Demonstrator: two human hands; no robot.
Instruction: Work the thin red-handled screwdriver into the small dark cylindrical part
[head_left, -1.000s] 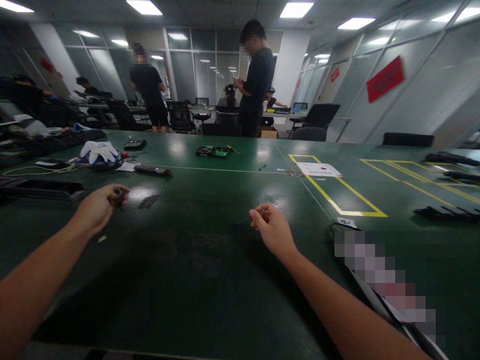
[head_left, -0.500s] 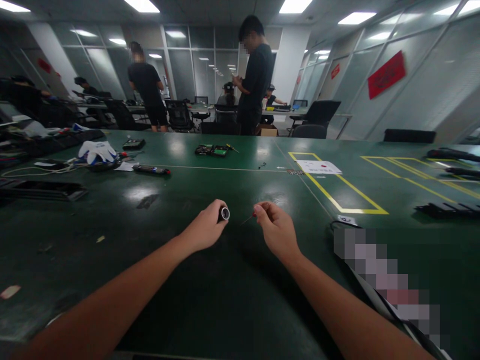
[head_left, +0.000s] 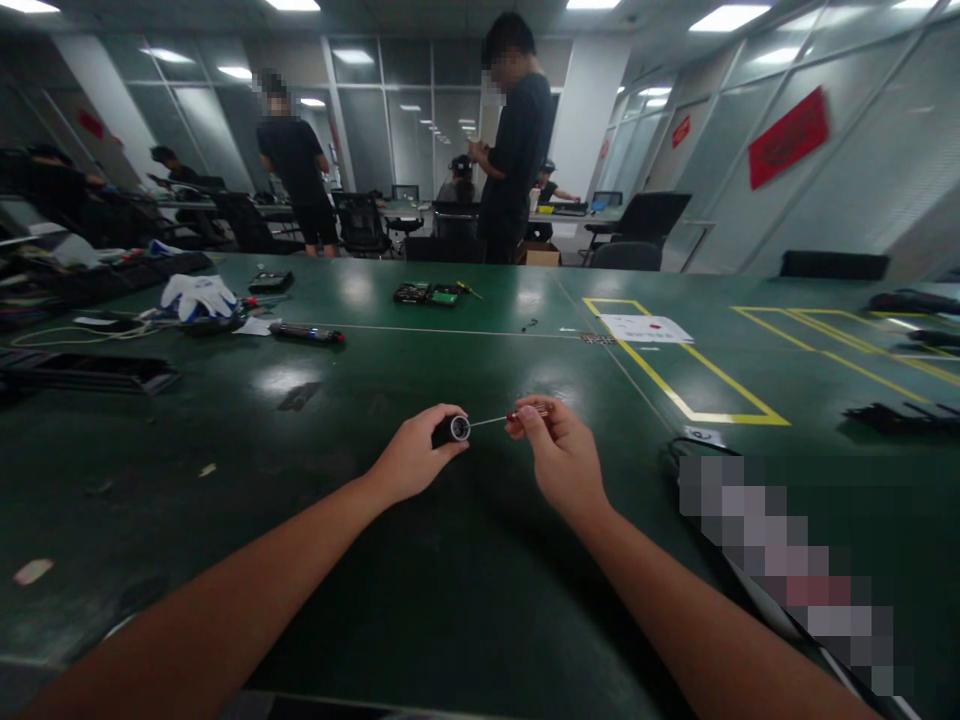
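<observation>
Over the green tabletop (head_left: 390, 600), my left hand (head_left: 412, 455) is closed around a short black cylinder (head_left: 444, 432). Its round, silver-rimmed end (head_left: 460, 428) faces me and to the right; the rest is hidden by my fingers. In my right hand (head_left: 562, 455) is a small screwdriver (head_left: 511, 416) with a red handle, pinched between thumb and fingers. The thin metal shaft points left, and its tip is at the cylinder's rim. Whether the tip goes inside or only touches the rim, I cannot tell.
White gloves (head_left: 196, 298), a dark pen-shaped tool (head_left: 306, 334) and an open black-and-green case (head_left: 426, 293) lie farther back. Yellow tape (head_left: 739, 418) and a paper sheet (head_left: 646, 328) are to the right. A long black-edged object (head_left: 720, 545), partly blurred, lies beside my right forearm. People stand beyond the table.
The screwdriver has swung from pointing down-left to nearly level, and its tip has come up to the cylinder's silver-rimmed end. More of the cylinder now shows past my left fingers.
</observation>
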